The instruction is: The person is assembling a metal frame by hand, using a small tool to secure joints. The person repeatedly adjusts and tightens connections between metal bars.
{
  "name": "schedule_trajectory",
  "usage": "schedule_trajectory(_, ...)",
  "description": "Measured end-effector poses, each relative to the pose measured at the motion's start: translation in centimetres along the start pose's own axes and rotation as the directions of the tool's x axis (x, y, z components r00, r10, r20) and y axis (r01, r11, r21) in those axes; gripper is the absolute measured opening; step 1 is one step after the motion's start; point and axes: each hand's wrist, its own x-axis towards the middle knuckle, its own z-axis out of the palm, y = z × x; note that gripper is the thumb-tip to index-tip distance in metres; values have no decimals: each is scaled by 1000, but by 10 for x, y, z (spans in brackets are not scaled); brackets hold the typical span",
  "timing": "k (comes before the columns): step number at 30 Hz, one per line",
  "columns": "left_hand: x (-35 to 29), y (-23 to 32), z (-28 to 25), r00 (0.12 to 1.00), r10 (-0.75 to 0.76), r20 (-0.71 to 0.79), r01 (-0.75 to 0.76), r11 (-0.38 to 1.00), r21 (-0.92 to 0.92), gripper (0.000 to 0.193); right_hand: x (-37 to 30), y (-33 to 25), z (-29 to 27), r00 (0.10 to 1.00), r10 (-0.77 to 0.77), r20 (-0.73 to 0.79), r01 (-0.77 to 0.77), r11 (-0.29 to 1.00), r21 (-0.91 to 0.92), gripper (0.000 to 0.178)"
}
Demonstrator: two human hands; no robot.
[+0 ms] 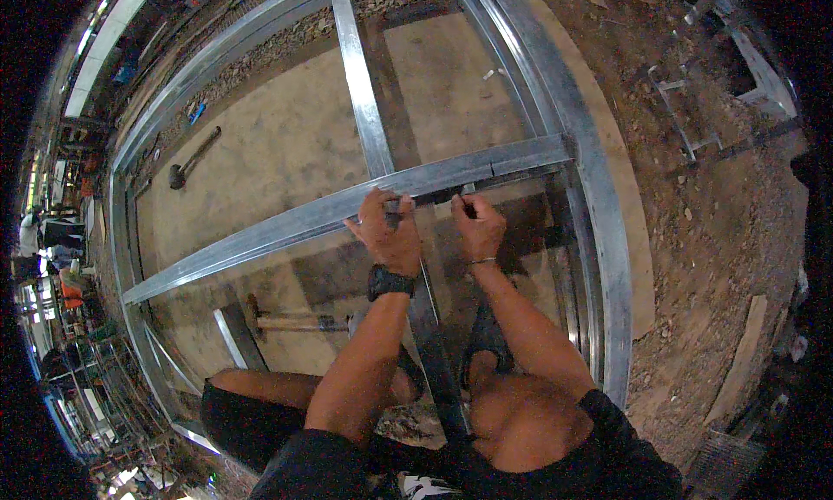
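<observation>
A long grey metal crossbar [304,215] runs across a metal frame in front of me, just beyond both hands. My left hand [388,231], with a dark watch on its wrist, is at the crossbar's near edge, beside the joint with an upright metal bar [362,92]. Its thumb and forefinger are bent close together over a small greyish spot I cannot make out. A little to the right, my right hand [480,229] is closed in a pinch below the crossbar. A small pale piece [468,189] shows at its fingertips; its kind is unclear.
A mallet [193,159] lies on the board inside the frame at left. A hammer [299,324] rests nearer, left of my forearm. The frame's right side rail [599,179] borders a dirt floor [694,266]. A small blue object [198,112] lies at the far left.
</observation>
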Motion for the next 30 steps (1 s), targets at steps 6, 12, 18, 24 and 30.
schedule_trajectory(6, 1, 17, -43, 888, -405, -218, 313, 880, -359, 20, -14, -11, 11, 995, -25, 97, 31, 998, -54, 22)
schedule_trajectory(12, 13, -13, -58, 963, -101, -250, 24, 955, -295, 21, -20, -20, 19, 996, -4, 94, 2, 1000, 12, 21)
schedule_trajectory(18, 8, -21, -55, 984, 53, 169, -36, 994, -102, 39, -18, -17, 15, 992, -77, 96, 77, 997, 3, 20)
schedule_trajectory(24, 4, 11, -31, 985, -45, 168, 21, 989, 146, 75, -19, -20, 15, 994, -82, 73, 79, 996, 34, 21)
schedule_trajectory(30, -7, 24, -9, 982, -163, 98, 114, 918, 380, 97, -16, -9, 16, 982, -90, 166, 68, 989, 133, 24)
